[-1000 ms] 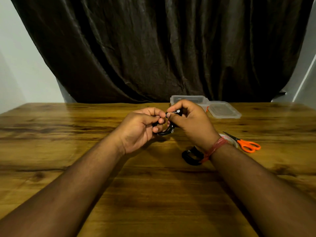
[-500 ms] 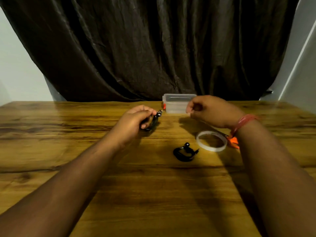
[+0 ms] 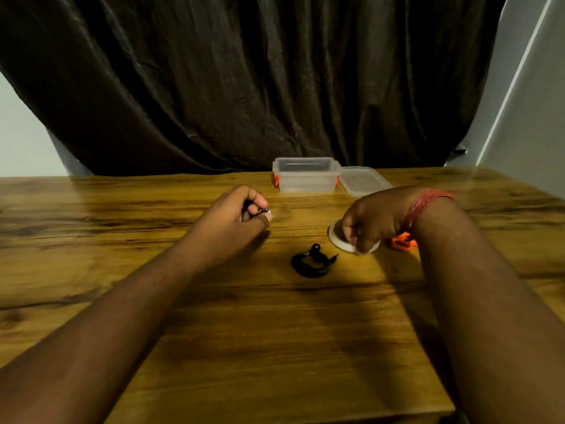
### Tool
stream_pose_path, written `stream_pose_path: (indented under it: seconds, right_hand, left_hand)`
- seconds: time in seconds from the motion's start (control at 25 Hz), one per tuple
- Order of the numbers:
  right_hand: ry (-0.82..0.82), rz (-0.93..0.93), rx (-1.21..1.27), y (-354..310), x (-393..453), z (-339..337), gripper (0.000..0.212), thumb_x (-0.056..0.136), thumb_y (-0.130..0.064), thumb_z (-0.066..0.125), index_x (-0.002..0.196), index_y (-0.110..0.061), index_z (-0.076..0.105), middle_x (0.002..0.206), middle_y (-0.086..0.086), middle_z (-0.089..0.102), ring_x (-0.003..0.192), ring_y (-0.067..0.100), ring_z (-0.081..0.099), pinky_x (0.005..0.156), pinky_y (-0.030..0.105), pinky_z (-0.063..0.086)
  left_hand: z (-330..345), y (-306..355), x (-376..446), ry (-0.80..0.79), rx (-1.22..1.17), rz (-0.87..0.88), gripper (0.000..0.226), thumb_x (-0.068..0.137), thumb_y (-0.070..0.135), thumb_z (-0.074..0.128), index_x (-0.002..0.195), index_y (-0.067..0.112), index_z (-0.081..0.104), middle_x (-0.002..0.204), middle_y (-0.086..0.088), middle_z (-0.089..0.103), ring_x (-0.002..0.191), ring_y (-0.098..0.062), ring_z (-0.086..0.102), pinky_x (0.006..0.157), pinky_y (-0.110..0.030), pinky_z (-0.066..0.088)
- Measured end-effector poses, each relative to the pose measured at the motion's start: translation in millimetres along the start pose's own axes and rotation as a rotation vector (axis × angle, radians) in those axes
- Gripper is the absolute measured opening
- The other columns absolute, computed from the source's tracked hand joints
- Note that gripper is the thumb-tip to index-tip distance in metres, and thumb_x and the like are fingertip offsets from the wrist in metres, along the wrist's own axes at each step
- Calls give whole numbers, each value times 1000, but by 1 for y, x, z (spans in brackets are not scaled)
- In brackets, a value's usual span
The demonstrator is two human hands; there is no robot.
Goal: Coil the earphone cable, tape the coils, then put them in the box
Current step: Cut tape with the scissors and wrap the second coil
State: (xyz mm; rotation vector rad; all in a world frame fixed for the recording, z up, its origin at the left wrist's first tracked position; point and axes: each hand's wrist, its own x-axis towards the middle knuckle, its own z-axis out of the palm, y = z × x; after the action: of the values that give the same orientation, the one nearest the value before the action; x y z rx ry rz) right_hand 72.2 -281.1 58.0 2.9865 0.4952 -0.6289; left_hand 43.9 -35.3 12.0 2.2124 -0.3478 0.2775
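Note:
My left hand (image 3: 237, 214) is closed around a coiled black earphone cable (image 3: 255, 209), of which only a small part shows between the fingers. My right hand (image 3: 371, 221) is down on the white tape roll (image 3: 336, 238), its fingers gripping the ring on the table. A second black coil of earphone cable (image 3: 310, 263) lies on the wooden table (image 3: 275, 332) between my hands, nearer the right one. The clear plastic box (image 3: 306, 175) stands open at the back of the table.
The box's clear lid (image 3: 363, 180) lies flat right of the box. Orange-handled scissors (image 3: 402, 241) lie behind my right hand, mostly hidden. A dark curtain hangs behind the table. The table's right edge runs close to my right forearm.
My hands have parted. The right hand let go of the coil, swung right and came down onto the tape roll. The left hand kept the coil and drew it in.

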Motion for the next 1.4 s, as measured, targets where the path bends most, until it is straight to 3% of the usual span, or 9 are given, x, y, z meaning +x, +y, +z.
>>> stream_pose_path:
  seconds: [0.12, 0.2, 0.28, 0.4, 0.56, 0.64, 1.0, 1.28, 1.4]
  right_hand:
    - [276, -70, 55, -1, 0, -3, 12, 81, -21, 70, 85, -30, 63, 81, -14, 59, 80, 9, 54, 66, 28, 42]
    - [428, -194, 93, -11, 2, -4, 11, 82, -21, 67, 87, -29, 62, 85, -12, 62, 83, 10, 57, 73, 30, 46]
    - [480, -343, 172, -26, 3, -4, 14, 84, -19, 67, 92, -30, 64, 86, -14, 63, 83, 4, 58, 76, 24, 46]
    - [476, -468, 254, -43, 4, -2, 18, 85, -18, 66, 97, -32, 66, 89, -13, 64, 85, 0, 58, 77, 19, 47]
    - [473, -527, 319, -46, 7, 0, 20, 86, -19, 66, 100, -33, 68, 94, -11, 67, 91, 4, 61, 87, 34, 53]
    - [470, -538, 336, -43, 6, -1, 20, 86, -17, 66, 99, -32, 68, 95, -10, 67, 92, 4, 61, 89, 35, 52]
    - [422, -577, 459, -36, 6, -1, 23, 86, -9, 67, 95, -30, 70, 96, -4, 68, 96, 11, 62, 89, 23, 48]
    - [458, -564, 446, -34, 10, -1, 21, 86, -14, 67, 95, -33, 69, 95, -12, 67, 96, 5, 61, 93, 30, 49]
    - [512, -544, 445, -33, 13, 0, 21, 86, -19, 67, 96, -38, 67, 95, -15, 66, 97, 3, 61, 94, 37, 50]
  left_hand:
    - [3, -2, 1, 14, 12, 65, 18, 87, 32, 67, 100, 31, 55, 89, 7, 51, 73, -4, 48, 66, -27, 46]
    - [2, -1, 0, 53, 61, 121, 25, 85, 36, 70, 104, 30, 55, 92, 10, 48, 72, 3, 46, 64, -14, 40]
    - [0, -1, 0, 57, 94, 178, 33, 82, 38, 72, 108, 26, 56, 94, 13, 45, 74, 6, 45, 63, -9, 37]
    - [-3, -5, 3, 51, 187, 258, 38, 80, 44, 72, 110, 27, 56, 97, 12, 45, 83, -3, 47, 70, -22, 43]
    - [-11, -10, 6, 7, 226, 300, 24, 84, 38, 70, 104, 29, 61, 92, 10, 44, 79, -4, 46, 68, -23, 40]
    - [-14, -11, 7, -22, 196, 307, 14, 87, 32, 68, 100, 29, 64, 92, 9, 46, 79, -5, 47, 69, -24, 42]
    - [-19, -15, 9, -58, 164, 308, 16, 93, 19, 61, 102, 32, 64, 91, 13, 47, 80, 0, 47, 70, -14, 40]
    - [-20, -15, 8, -40, 123, 267, 18, 93, 19, 61, 108, 28, 66, 90, 17, 45, 78, 2, 47, 69, -12, 38]
    - [-19, -14, 8, 40, 88, 237, 24, 91, 21, 64, 114, 28, 63, 96, 14, 45, 82, 2, 48, 73, -12, 44]
